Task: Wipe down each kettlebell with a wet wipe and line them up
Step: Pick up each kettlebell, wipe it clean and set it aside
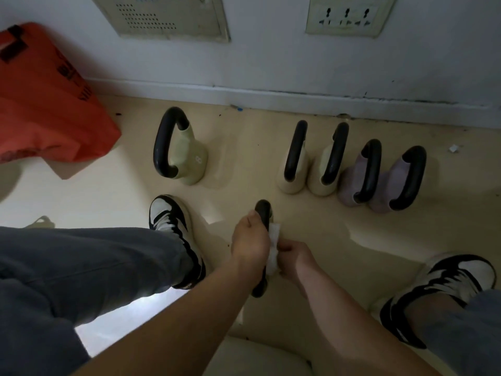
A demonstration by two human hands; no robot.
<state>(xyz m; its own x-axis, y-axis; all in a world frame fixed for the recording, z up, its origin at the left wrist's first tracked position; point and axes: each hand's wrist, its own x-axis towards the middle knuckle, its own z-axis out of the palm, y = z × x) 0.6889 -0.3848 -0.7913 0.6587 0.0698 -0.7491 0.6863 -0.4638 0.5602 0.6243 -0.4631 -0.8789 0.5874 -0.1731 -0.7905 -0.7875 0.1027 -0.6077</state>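
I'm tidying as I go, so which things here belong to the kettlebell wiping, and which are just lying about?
Job: held kettlebell, wet wipe, green kettlebell, left cream kettlebell, right cream kettlebell, left purple kettlebell, right purple kettlebell.
Lying about: orange bag, paper scrap.

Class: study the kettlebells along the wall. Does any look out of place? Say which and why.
Yes. The green kettlebell stands alone, left of the row of cream kettlebells and purple kettlebells, with a wide gap between. Its handle shows broadside, while theirs are seen edge-on.
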